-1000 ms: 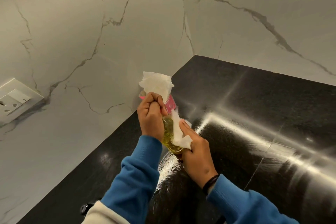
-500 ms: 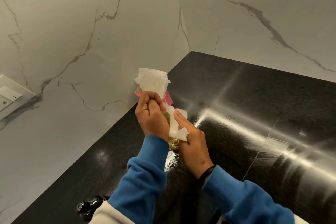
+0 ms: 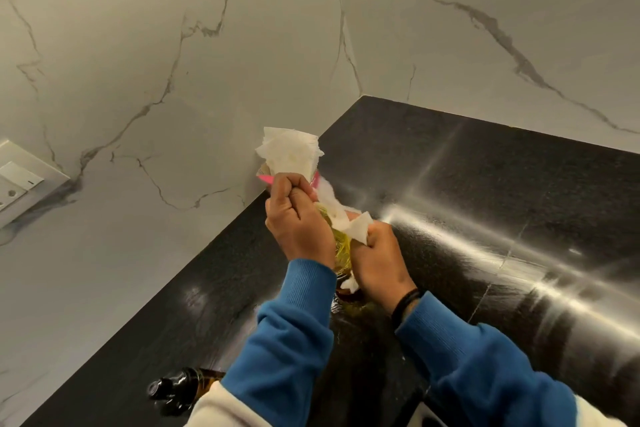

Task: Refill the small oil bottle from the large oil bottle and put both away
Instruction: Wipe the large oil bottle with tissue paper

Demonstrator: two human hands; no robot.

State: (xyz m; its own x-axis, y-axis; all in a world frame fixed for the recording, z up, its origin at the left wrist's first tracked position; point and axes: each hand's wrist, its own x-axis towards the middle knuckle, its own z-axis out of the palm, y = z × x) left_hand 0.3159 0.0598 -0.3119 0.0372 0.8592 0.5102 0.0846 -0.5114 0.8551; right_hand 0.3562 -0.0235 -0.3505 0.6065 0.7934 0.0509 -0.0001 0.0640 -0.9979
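Small bottle: a dark glass bottle with a black pour spout (image 3: 180, 390) lies low at 7 o'clock on the table, partly hidden by the left sleeve; no label shows.
Sleeves: blue ribbed sweatshirt cuffs with white upper sleeves; a black band (image 3: 405, 302) circles the right wrist.
Table: black polished stone table (image 3: 485, 218), streaked with bright glare toward 3 o'clock.
Large bottle: a clear plastic bottle of yellow oil (image 3: 341, 246) stands near the centre between both hands, base on the table. A pink label (image 3: 266, 179) peeks out near its top; no writing on it can be read.
Left hand: the left hand (image 3: 298, 222) is curled round the bottle's upper part and a bunch of white paper tissue (image 3: 291, 154) that sticks up above the fist.
Right hand: the right hand (image 3: 377, 256) presses a fold of the tissue against the bottle's side, fingers curled over it.
Wall: grey-veined white marble walls meet at 12 o'clock; a white switch plate (image 3: 20, 180) sits at 9 o'clock, unmarked as far as can be seen.
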